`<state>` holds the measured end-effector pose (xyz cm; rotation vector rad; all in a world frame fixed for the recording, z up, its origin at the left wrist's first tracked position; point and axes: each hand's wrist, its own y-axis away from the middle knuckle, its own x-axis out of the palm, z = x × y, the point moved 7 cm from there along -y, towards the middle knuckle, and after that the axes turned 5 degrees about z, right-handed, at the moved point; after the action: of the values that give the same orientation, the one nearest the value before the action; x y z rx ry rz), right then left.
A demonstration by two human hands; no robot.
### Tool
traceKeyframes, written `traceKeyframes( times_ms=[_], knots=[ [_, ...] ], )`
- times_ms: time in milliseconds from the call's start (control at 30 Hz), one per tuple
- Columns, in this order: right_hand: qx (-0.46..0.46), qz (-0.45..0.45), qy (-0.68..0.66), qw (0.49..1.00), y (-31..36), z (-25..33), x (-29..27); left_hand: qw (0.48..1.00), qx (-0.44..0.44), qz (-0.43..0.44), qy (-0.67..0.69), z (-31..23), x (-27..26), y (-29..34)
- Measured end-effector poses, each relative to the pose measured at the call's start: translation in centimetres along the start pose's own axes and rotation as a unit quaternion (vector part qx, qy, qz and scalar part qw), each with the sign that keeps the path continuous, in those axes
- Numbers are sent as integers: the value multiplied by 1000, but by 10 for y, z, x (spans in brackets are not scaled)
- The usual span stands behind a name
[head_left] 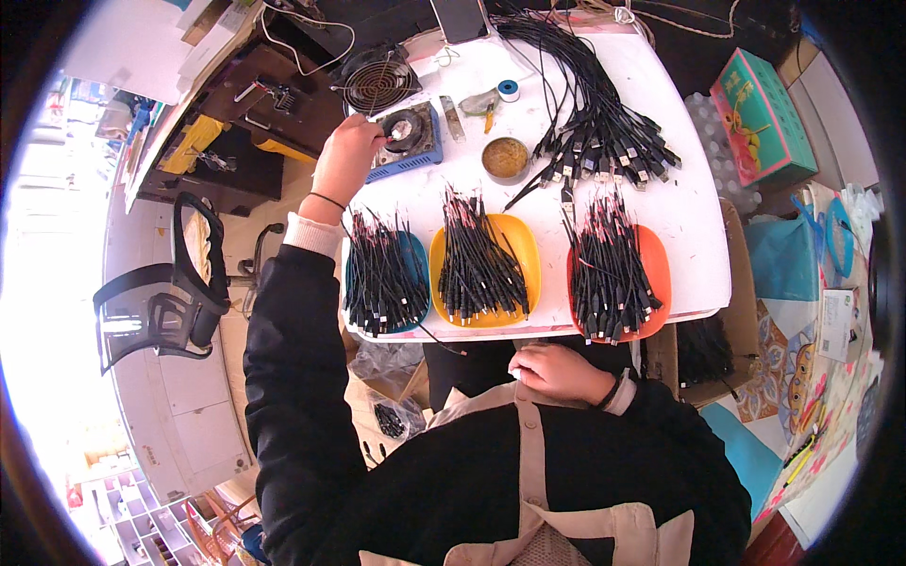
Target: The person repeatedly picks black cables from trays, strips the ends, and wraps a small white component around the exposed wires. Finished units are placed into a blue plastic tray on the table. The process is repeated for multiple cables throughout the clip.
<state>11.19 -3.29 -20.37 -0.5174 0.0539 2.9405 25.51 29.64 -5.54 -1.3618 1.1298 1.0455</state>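
Observation:
My left hand (347,156) is closed in a pinch beside a blue box-shaped solder pot (412,151) with a round dark top and a shiny middle. A short reddish bit shows at its fingertips; what they hold is too small to make out. My right hand (564,372) rests low at my lap, its fingers curled together, with a small white bit at the tips that I cannot name. Along the near table edge, bundles of short black cables with bared reddish ends lie in a blue tray (418,259), a yellow tray (531,274) and an orange tray (661,283).
Black USB cables (604,141) spread over the white table (694,236). A round tin of amber paste (506,159), a solder spool (509,91), a metal strip (452,119) and a fan (375,87) stand farther back. An office chair (170,292) is left; a cardboard box (741,283) is right.

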Motion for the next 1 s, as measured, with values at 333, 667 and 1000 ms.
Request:
traceKeyframes(
  times_ms=[333, 667, 1000],
  knots=[
    [4, 12, -12, 1000, 1, -2, 0, 994, -11, 47, -101, 2, 17, -15],
    [-3, -1, -3, 1000, 2, 2, -1, 970, 18, 86, -228, -7, 26, -26],
    [-2, 19, 0, 1000, 16, 42, -11, 964, -59, -155, 209, -55, -63, 53]
  ],
)
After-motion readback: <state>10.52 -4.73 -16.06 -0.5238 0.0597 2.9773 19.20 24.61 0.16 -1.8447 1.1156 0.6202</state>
